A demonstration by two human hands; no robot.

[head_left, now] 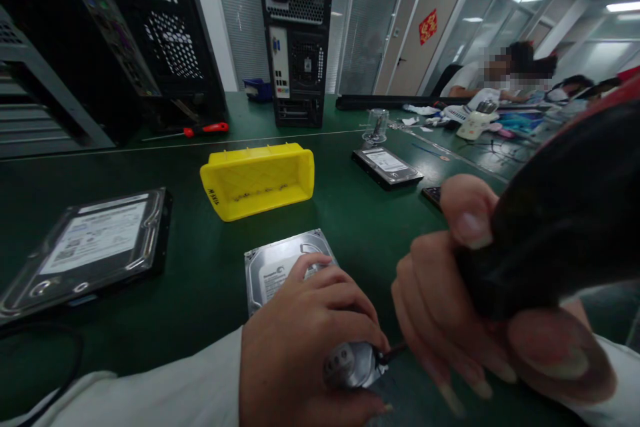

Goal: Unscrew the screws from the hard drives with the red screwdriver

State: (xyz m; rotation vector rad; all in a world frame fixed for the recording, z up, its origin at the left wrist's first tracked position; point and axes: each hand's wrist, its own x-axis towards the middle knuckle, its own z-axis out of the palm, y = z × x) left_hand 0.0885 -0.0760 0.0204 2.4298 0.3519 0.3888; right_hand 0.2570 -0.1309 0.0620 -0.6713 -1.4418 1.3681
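Note:
My left hand (315, 340) is wrapped over a silver hard drive (273, 270) on the green table, its fingers across the label side. In my right hand (450, 293) is a large black and red tool (565, 213), blurred and close to the camera. A thin dark shaft runs from beside my right fingers to the drive's near right corner, by my left fingertips. Beyond the drive sits a yellow bin (260, 180), tipped with its opening toward me, with small screws inside.
Another hard drive (95, 247) lies at the left, one more (387, 167) at the right. A red screwdriver (205, 129) and computer cases (300, 47) stand or lie behind. A clear jar (377, 125) is nearby. People sit at the far right.

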